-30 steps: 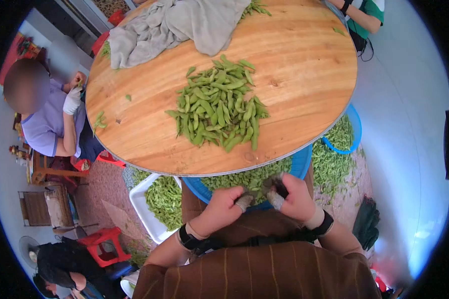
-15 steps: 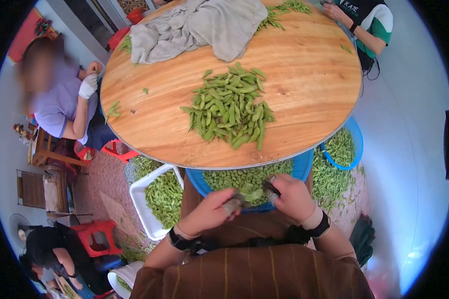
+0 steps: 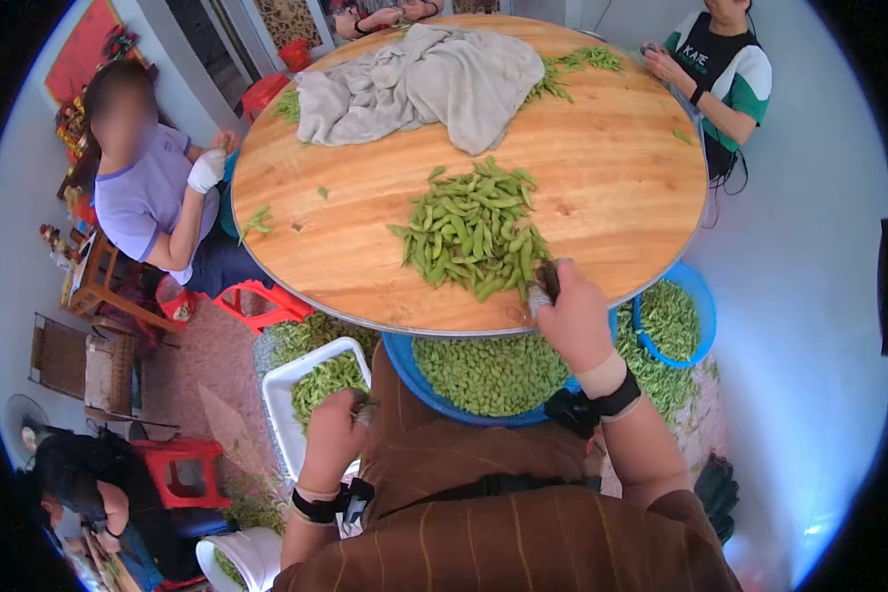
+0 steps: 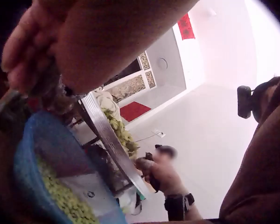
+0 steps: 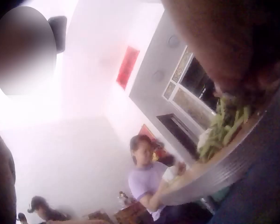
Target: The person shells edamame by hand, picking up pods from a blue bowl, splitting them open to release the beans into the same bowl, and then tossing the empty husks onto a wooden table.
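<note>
A heap of green soybean pods (image 3: pixel 479 232) lies on the round wooden table (image 3: pixel 622 212). My right hand (image 3: pixel 574 318) reaches over the table's near edge, fingertips right at the heap's near right side; whether they pinch a pod I cannot tell. Grey and dark coverings wrap some of its fingers. My left hand (image 3: pixel 333 436), fingers loosely curled and partly covered too, is low beside the white tub (image 3: pixel 276 405) of pods, overlapping its near corner. On my lap, partly under the table, rests a blue basin (image 3: pixel 419 380) with shelled green beans (image 3: pixel 488 375).
A grey cloth (image 3: pixel 424 89) covers the table's far left part. Another blue basin (image 3: pixel 710 316) of pods stands on the floor at right. People sit around the table, one with a white glove (image 3: pixel 206 171). Red stools (image 3: pixel 183 474) and a white bucket (image 3: pixel 257 557) are at left.
My hands were together over the blue basin with a green pod between them. They have parted: the left moved left to the white tub, the right forward to the heap. The head view has shifted.
</note>
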